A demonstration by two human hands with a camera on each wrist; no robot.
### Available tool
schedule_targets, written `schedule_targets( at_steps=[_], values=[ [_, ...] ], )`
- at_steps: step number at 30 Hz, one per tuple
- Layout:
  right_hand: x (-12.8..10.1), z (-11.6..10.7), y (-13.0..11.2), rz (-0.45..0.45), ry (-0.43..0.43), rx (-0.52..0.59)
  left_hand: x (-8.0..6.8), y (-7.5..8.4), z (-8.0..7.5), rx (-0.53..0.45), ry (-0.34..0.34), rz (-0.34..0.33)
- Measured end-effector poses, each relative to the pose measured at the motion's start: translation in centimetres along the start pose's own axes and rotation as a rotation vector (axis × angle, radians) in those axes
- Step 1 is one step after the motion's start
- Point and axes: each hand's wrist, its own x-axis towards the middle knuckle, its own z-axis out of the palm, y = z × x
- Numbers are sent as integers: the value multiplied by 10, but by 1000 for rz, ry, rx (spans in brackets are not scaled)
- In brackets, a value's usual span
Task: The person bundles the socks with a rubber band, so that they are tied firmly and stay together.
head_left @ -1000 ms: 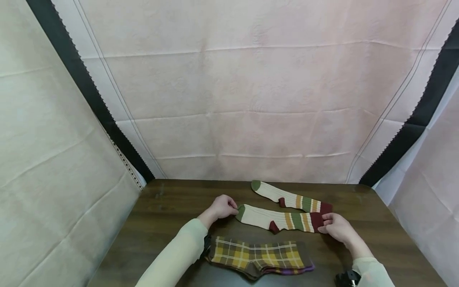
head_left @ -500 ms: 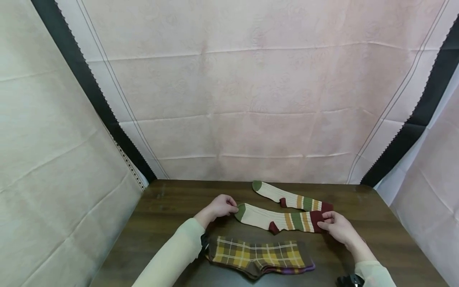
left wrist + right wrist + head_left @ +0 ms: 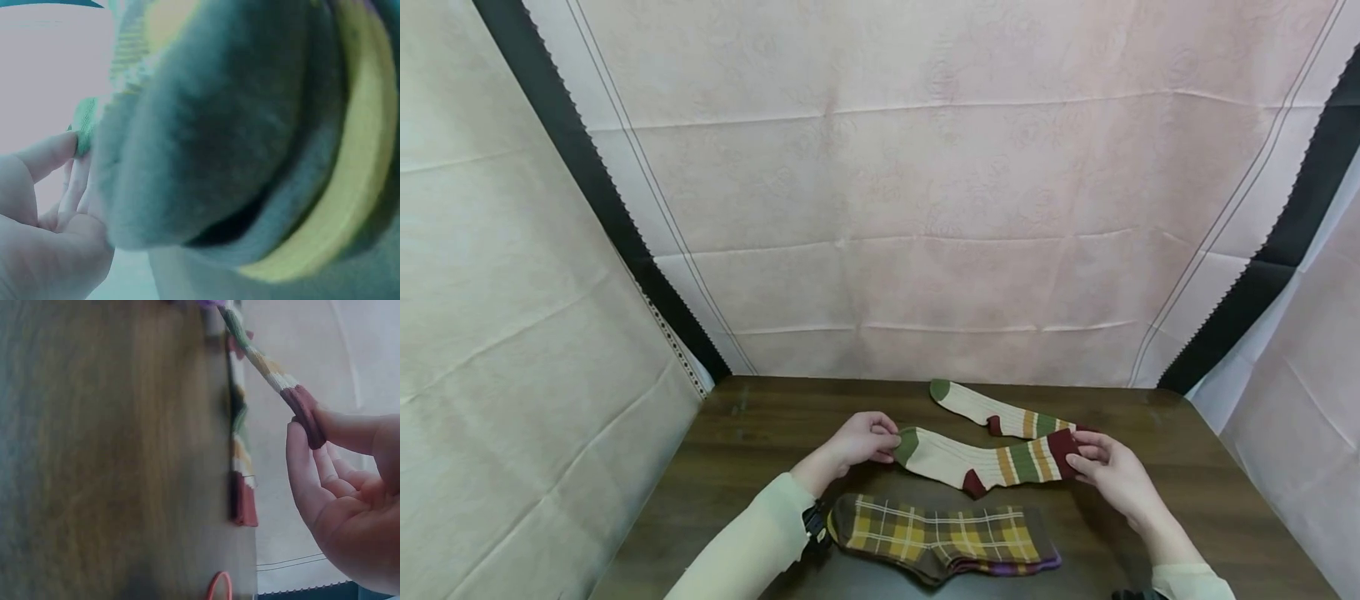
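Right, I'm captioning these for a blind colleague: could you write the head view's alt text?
A person's left hand and right hand hold a cream, striped knit sock by its green toe and maroon cuff over a dark brown wooden table. Behind lies a matching cream striped sock; nearer are layered yellow-and-brown plaid socks.

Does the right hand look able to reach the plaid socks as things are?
Probably yes: in the head view nothing stands between the right hand and the plaid socks. That hand pinches the cuff of the near striped sock, though, so it would likely have to let go first.
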Motion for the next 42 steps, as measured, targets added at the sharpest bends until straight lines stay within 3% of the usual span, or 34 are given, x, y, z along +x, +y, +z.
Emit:
schedule_targets(
  at_steps=[13,19,26,32,42],
  values=[
    [-18,5,-25,-8,25,113,-37,10,-26,-96,57,94],
    [-27,11,-33,10,13,118,-55,8,-36,-174,87,87],
    [-33,17,-36,-35,-134,87,-79,6,-40,-215,111,77],
    [-37,17,-39,-78,-286,99,-95,3,-39,-246,85,70],
    [-42,16,-43,-84,-382,91,-111,-5,-40,-273,93,68]
  ],
)
